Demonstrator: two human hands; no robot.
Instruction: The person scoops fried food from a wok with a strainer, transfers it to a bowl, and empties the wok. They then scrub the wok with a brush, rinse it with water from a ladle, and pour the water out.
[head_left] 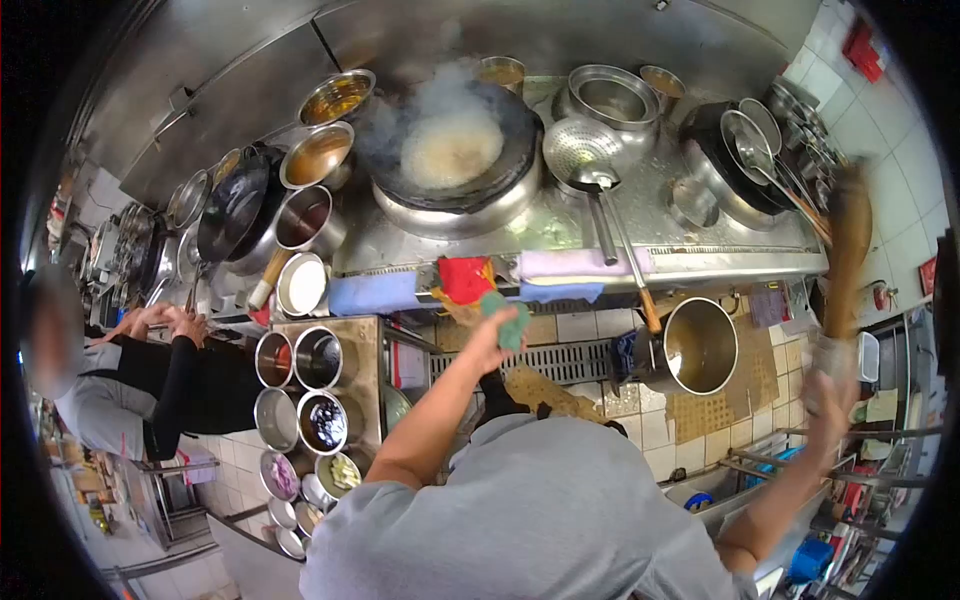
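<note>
Here, the left hand (492, 338) is raised over the front edge of the counter (660, 235), its fingers (500, 325) closed round a green pad (512, 318), just at 5 o'clock of the red cloth (466, 278). The steaming wok (455, 150) sits at 12 o'clock of that hand, well apart from it. At 3 o'clock the right hand (828, 385), blurred, is wrapped about the lower end of an upright wooden tool (850, 240); the grip looks closed, though the fingers themselves are too smeared to tell apart. Judging by the steam, the pad is best kept bunched in the fist with the forearm high, clear of the wok's rim and of the ladle handle (603, 225) at 1 o'clock. A steel pot (698, 345) stands between the two hands.
</note>
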